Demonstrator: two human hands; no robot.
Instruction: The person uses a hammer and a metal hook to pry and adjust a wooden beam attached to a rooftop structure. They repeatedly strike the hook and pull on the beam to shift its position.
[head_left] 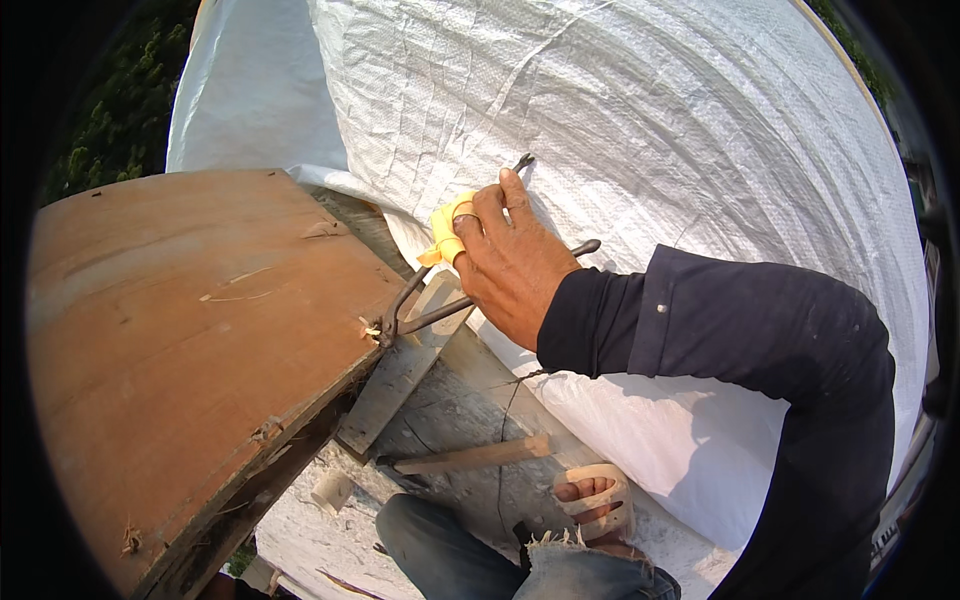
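Note:
My right hand (515,250) is closed on a pair of dark metal pincers (432,317), with yellow cloth or tape wrapped round some of its fingers. One handle runs up through the grip to a small forked tip beside the index finger. The other handle passes under the hand and ends in a knob near the cuff. The pincers' jaws meet the corner of a brown plywood panel (210,290), where bits of wood are splintered. What lies between the jaws is too small to tell. My left hand is out of view.
White woven sheeting (620,130) spreads across the far side and right. Below the pincers lie a grey wooden board (405,375) and a wooden-handled tool (475,455), its dark end near my knee. A pale cup-like piece (332,491) sits left, my sandalled foot (597,500) right.

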